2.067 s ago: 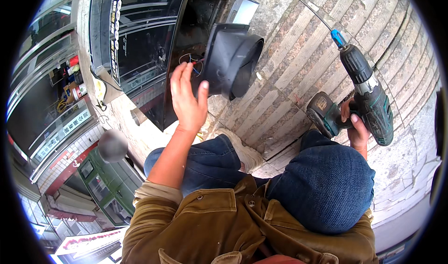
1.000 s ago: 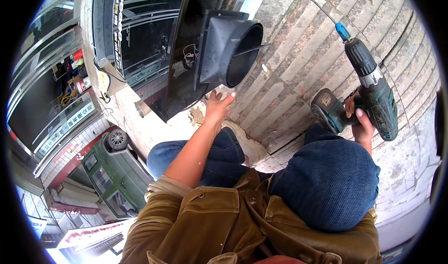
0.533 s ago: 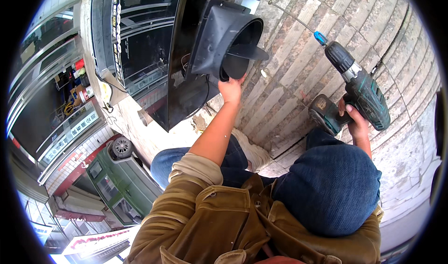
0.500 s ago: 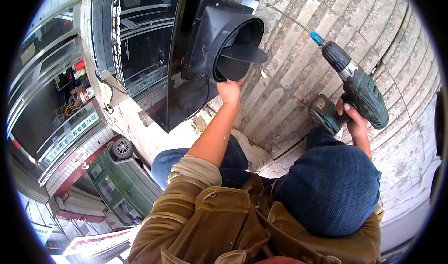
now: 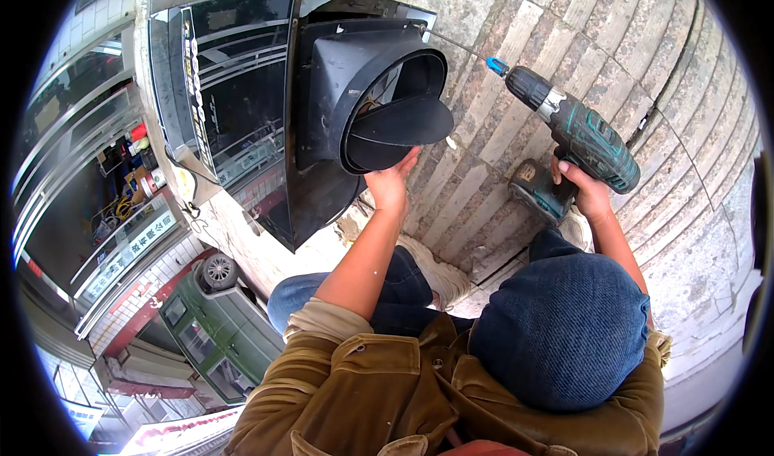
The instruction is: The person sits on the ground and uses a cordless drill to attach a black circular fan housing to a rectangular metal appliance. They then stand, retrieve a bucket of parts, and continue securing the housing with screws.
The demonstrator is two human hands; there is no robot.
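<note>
A black round duct outlet with a square flange and a swivelling flap sits on a black glass-fronted range hood, which stands at the left. My left hand holds the outlet's lower rim from underneath, its fingertips partly hidden by the rim. In my right hand is a black and teal cordless drill, gripped round the handle. Its long thin bit points left from a blue collar. The bit's tip meets the upper right corner of the outlet's flange; whether a screw is there I cannot tell.
Ribbed stone paving lies beyond and to the right. My bent knee in blue jeans rises between my arms. A cord lies left of the hood. Farther left are a green vehicle and a shopfront with stored goods.
The drill has moved left, bringing its bit tip from over the paving to the flange's corner. The outlet and my left hand now appear slightly lower and farther left, and the flap sits differently.
</note>
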